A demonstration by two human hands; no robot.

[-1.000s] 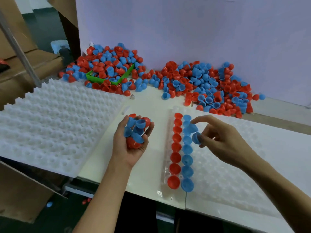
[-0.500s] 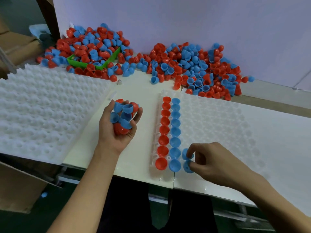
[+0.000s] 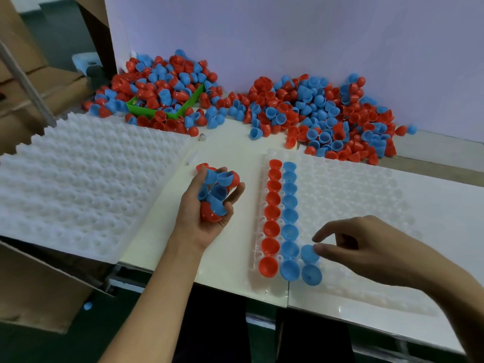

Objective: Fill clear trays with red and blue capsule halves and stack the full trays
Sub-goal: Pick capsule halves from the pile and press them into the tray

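i keep a cupped handful of red and blue capsule halves (image 3: 216, 191) in my left hand (image 3: 207, 205), just left of the clear tray (image 3: 366, 205), so refills sit close to the cells. my right hand (image 3: 366, 247) hovers over the tray's near end, fingers loosely spread, one fingertip touching a seated blue half (image 3: 309, 254) beside the full red and blue columns. the loose pile (image 3: 327, 119) lies beyond the tray's far edge. i can read no labels or writing.

The left hand (image 3: 207, 205) grips a clump of capsule halves (image 3: 216, 188); at three o'clock, right hand (image 3: 366, 247) fingertips touch a blue half (image 3: 309, 254) in the tray (image 3: 366, 195).
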